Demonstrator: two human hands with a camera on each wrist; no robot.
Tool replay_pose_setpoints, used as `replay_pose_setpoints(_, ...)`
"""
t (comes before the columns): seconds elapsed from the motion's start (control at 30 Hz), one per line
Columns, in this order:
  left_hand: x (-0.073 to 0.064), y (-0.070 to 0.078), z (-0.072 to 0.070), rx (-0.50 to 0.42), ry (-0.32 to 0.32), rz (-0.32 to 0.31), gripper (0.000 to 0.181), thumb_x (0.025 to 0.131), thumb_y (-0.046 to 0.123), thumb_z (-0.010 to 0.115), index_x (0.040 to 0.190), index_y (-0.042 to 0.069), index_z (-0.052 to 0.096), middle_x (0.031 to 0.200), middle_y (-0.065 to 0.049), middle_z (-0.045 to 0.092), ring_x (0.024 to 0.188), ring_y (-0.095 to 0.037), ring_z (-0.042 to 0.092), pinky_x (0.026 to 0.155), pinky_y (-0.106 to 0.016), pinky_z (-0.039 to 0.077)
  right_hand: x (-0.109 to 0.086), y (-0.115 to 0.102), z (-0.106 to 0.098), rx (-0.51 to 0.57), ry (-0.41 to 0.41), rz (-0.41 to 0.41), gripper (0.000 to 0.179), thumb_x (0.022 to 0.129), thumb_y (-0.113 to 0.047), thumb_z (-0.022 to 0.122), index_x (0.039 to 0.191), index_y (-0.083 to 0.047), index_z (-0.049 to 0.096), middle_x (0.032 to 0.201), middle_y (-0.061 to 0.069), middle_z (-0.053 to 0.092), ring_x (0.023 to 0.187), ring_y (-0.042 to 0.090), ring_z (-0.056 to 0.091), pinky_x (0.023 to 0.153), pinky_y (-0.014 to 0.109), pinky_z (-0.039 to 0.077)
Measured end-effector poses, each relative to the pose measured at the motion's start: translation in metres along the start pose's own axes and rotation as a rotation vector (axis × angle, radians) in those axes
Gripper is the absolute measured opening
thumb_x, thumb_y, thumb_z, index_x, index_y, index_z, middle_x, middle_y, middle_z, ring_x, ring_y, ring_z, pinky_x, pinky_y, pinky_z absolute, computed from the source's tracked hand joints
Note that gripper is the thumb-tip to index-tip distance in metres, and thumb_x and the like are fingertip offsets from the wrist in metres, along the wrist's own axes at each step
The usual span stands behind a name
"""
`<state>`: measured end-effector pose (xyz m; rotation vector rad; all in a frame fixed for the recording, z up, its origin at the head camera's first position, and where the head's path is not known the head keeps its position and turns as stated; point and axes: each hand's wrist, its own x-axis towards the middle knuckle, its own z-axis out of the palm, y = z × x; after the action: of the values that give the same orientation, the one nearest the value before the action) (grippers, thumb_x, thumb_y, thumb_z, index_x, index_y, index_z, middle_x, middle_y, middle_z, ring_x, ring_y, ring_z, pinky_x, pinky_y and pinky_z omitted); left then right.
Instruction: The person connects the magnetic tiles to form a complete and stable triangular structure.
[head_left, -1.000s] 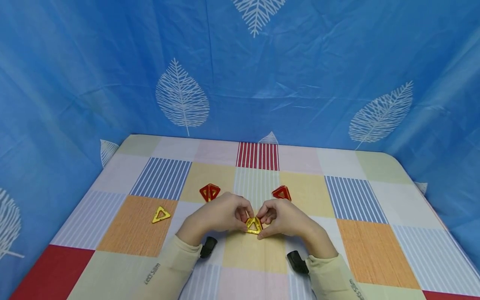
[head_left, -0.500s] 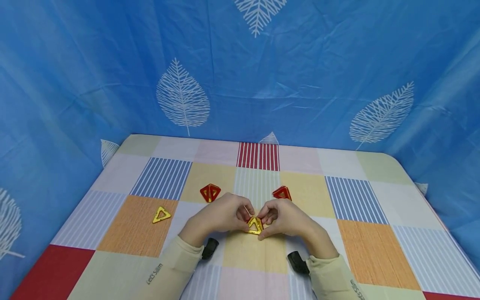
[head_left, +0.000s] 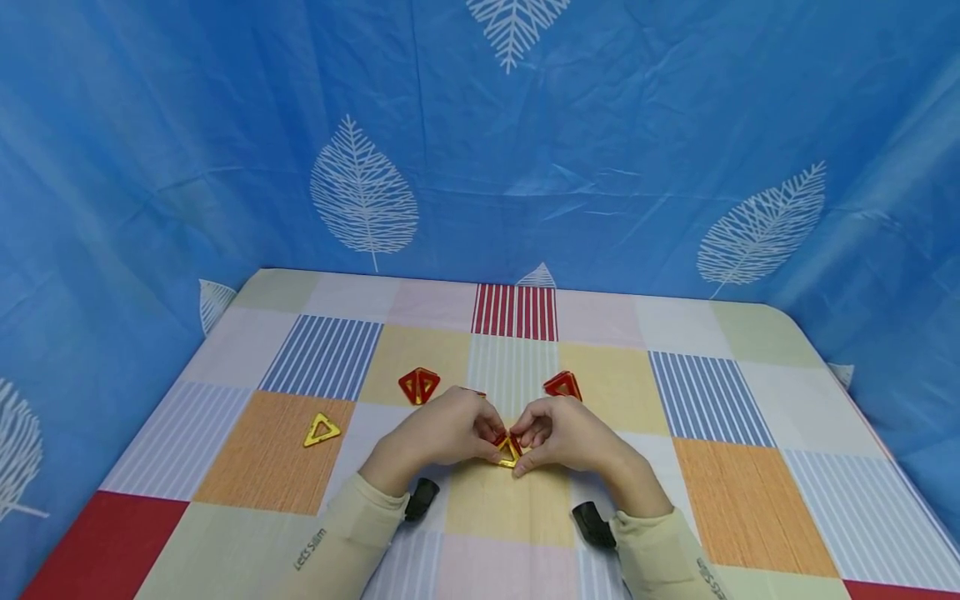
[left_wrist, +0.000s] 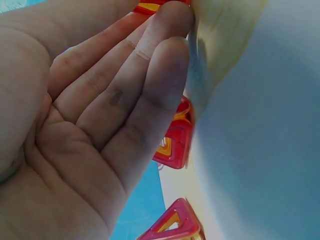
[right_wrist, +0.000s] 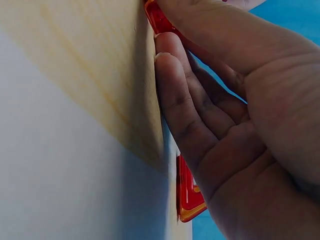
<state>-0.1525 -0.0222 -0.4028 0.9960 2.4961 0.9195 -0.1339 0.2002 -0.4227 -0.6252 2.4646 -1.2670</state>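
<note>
At the middle of the table both hands pinch a small pyramid of triangular magnetic tiles (head_left: 508, 455), with a yellow tile facing the head camera and red edges behind it. My left hand (head_left: 453, 429) grips its left side between thumb and fingertips. From the right, my right hand (head_left: 576, 437) does the same, its thumb at the lower corner. Fingers cover most of the sides. In the left wrist view a red-and-yellow tile edge (left_wrist: 148, 7) shows at the fingertips; the right wrist view shows a red tile corner (right_wrist: 160, 19) by the thumb.
A red tile pyramid (head_left: 418, 386) stands beyond the left hand, and another red pyramid (head_left: 562, 384) beyond the right. A loose yellow triangle tile (head_left: 322, 430) lies flat at the left. A red piece peeks out behind the left hand. Blue curtain surrounds the patchwork tablecloth (head_left: 517, 517).
The fingers have closed in slightly on the pyramid, covering more of its yellow face, and red edges now show near its top. The other tiles have not moved.
</note>
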Motion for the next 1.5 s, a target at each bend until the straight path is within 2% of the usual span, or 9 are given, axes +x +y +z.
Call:
replay_pose_setpoints(0.3,0.0002,-0.0007,-0.001,-0.006,-0.022,0.024,0.02,0.076,0.01,0.089,0.091,0.008,0.077,0.078,0.006,0.069,0.071,-0.002,0.061,0.073,-0.025,0.051,0.0003,-0.0012,-0.0011,0.012,-0.011,0.011,0.038,0.064,-0.017,0.097,0.092,-0.009,0.072,0.081,-0.001,0.069,0.071,0.014,0.064,0.066,0.027,0.054)
replay_pose_setpoints(0.57,0.0006,-0.0018,-0.0001,-0.024,-0.032,-0.024,0.032,0.07,0.007,0.092,0.095,0.008,0.073,0.077,0.006,0.064,0.069,-0.004,0.058,0.065,-0.023,0.05,0.0008,0.0011,-0.0021,0.015,-0.019,0.016,0.038,0.065,-0.018,0.096,0.092,-0.008,0.071,0.082,0.0,0.069,0.072,0.016,0.064,0.066,0.027,0.054)
replay_pose_setpoints(0.83,0.0007,-0.0009,0.0011,0.003,-0.049,-0.022,0.033,0.073,0.006,0.09,0.101,0.006,0.072,0.072,0.007,0.062,0.065,-0.003,0.056,0.064,-0.023,0.049,0.0014,-0.0005,-0.0015,-0.012,-0.02,0.008,0.037,0.066,-0.018,0.097,0.091,-0.009,0.071,0.081,-0.001,0.068,0.071,0.014,0.063,0.065,0.027,0.054)
replay_pose_setpoints(1.2,0.0003,0.0014,0.0011,0.028,-0.046,-0.028,0.029,0.075,0.007,0.089,0.099,0.009,0.074,0.07,0.009,0.061,0.064,-0.003,0.055,0.063,-0.023,0.048,0.0003,0.0001,-0.0015,-0.018,-0.024,0.003,0.036,0.066,-0.018,0.096,0.09,-0.01,0.071,0.081,-0.002,0.067,0.071,0.014,0.064,0.066,0.027,0.055)
replay_pose_setpoints(1.37,-0.0011,0.0018,-0.0007,0.041,-0.048,-0.022,0.03,0.077,0.004,0.087,0.104,0.01,0.077,0.074,0.008,0.063,0.068,-0.004,0.055,0.065,-0.022,0.049,-0.0012,0.0005,-0.0037,0.028,-0.037,0.012,0.04,0.064,-0.017,0.097,0.092,-0.008,0.071,0.084,0.002,0.067,0.075,0.016,0.063,0.069,0.027,0.054)
replay_pose_setpoints(1.5,-0.002,0.0011,-0.0018,0.049,-0.044,-0.011,0.03,0.078,0.001,0.085,0.105,0.009,0.078,0.081,0.006,0.066,0.073,-0.006,0.058,0.069,-0.023,0.05,-0.0026,0.0014,-0.0054,0.076,-0.048,0.024,0.037,0.067,-0.014,0.095,0.094,-0.006,0.072,0.085,0.004,0.068,0.077,0.018,0.065,0.071,0.027,0.054)
